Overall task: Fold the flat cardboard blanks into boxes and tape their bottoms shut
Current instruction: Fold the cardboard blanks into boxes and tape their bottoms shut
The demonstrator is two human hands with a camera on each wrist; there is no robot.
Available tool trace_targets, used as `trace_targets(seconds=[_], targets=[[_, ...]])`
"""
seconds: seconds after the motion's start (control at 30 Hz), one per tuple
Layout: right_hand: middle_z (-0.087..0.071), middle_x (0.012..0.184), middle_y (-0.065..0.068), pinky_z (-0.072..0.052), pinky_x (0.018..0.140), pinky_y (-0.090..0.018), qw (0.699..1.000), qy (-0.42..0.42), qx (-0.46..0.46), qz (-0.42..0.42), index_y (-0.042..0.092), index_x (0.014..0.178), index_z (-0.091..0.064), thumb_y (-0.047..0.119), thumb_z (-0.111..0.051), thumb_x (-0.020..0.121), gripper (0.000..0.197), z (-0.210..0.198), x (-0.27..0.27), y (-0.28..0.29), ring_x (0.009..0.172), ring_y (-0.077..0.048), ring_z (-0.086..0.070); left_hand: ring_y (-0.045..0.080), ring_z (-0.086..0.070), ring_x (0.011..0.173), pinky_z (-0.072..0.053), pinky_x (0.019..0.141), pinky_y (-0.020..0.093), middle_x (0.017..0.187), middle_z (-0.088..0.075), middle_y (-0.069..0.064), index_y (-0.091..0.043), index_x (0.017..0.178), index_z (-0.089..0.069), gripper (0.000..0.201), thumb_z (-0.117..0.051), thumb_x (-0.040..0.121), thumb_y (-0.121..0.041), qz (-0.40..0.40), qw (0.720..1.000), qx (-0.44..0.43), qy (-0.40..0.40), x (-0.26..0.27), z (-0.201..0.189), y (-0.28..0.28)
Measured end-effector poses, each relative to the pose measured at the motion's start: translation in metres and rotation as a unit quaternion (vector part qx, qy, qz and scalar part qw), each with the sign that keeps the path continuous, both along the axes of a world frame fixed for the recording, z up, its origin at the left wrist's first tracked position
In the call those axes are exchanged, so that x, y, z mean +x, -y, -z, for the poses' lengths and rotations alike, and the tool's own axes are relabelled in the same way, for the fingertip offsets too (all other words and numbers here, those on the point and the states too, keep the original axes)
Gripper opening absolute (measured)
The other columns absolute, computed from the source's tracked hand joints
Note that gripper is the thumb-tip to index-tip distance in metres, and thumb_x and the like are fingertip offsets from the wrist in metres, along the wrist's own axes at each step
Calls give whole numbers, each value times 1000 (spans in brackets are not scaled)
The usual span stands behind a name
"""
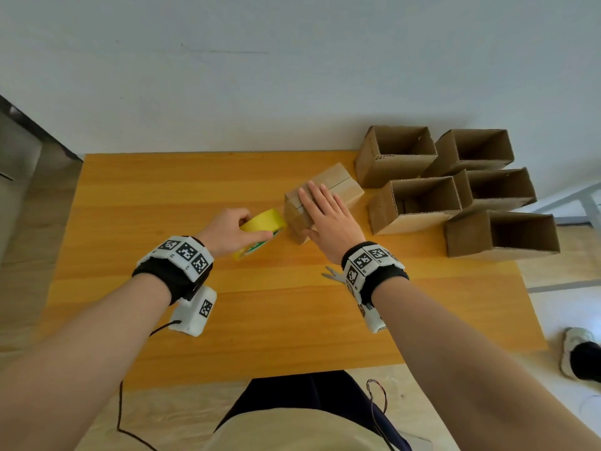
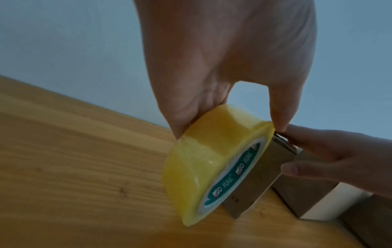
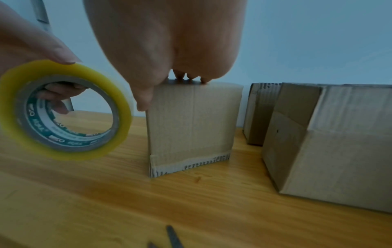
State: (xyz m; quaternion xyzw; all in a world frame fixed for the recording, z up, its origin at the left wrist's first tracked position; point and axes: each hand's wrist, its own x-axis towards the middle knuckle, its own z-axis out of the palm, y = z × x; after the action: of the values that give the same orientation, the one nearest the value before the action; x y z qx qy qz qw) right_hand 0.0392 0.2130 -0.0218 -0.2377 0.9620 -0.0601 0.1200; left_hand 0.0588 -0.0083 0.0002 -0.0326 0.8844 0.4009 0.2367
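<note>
Here, a small brown cardboard box point(image 1: 325, 193) is stood on the orange wooden table point(image 1: 162, 320) with its folded bottom flaps turned upward. It is pressed from above by the right hand point(image 1: 328, 219), whose grip is spread flat: the straight fingers point(image 3: 191, 76) are laid across the flap seam and the thumb is set against the near upper edge. The box thus lies directly under that palm.

Just to the left of the box, a roll of yellowish clear packing tape point(image 1: 261, 227) with a green-and-white printed core is held on edge by the left hand point(image 1: 227, 232). Its grip is curled round the roll, with fingers hooked through the core and the thumb laid along the outer rim. In the left wrist view the roll's rim is seen close against the box's side; whether they touch cannot be told.

To the right of the right hand, five open-topped brown cardboard boxes point(image 1: 413, 203) are grouped near the table's far corner. A pair of grey scissors point(image 1: 333, 274) is partly hidden beneath the right wrist.
</note>
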Motion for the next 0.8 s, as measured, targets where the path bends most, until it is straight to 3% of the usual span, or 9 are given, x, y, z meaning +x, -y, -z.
trace_targets(seconds=[0.17,0.27,0.43,0.57,0.67,0.8], targets=[[6,160,-2,-5,121,-36,1000,4,-22,17,18,152,2,33,-56,92,84,-5,11,-8,147,-20,5,7,-51,60,-33,49,17,69,-55,-3,-18,72,-53,23,-71,82,-29,-3,1000,20,15,5,4,-19],[0,160,-3,-6,118,-33,998,-2,-53,37,17,152,-6,30,-60,90,83,-8,19,-13,147,-19,0,13,-55,68,-40,55,22,80,-59,1,-16,80,-55,23,-72,80,-32,2,999,24,27,9,7,-28],[-11,159,-5,-22,117,-36,994,-10,-89,63,13,150,-18,25,-64,88,79,-10,28,-17,146,-22,-13,28,-62,87,-49,74,38,94,-64,10,-9,96,-57,33,-70,81,-35,-21,998,40,48,14,10,-38],[-21,156,-8,-31,113,-36,990,-19,-110,91,10,146,-28,21,-62,89,67,-19,36,-23,141,-24,-27,27,-63,90,-49,82,43,96,-65,8,-19,86,-57,26,-70,80,-39,-49,996,45,56,20,14,-43],[-35,147,-9,-37,106,-33,987,-32,-106,119,7,140,-37,21,-59,91,56,-21,43,-34,132,-25,-40,25,-61,90,-47,79,39,95,-64,6,-21,85,-55,23,-70,81,-38,-64,995,57,59,22,14,-49],[-47,127,-8,-48,81,-29,982,-5,-95,165,8,128,-47,24,-57,93,40,-11,59,-48,106,-24,-54,20,-55,82,-39,62,27,88,-59,2,-11,96,-56,28,-67,84,-34,-80,994,65,47,26,14,-59]])
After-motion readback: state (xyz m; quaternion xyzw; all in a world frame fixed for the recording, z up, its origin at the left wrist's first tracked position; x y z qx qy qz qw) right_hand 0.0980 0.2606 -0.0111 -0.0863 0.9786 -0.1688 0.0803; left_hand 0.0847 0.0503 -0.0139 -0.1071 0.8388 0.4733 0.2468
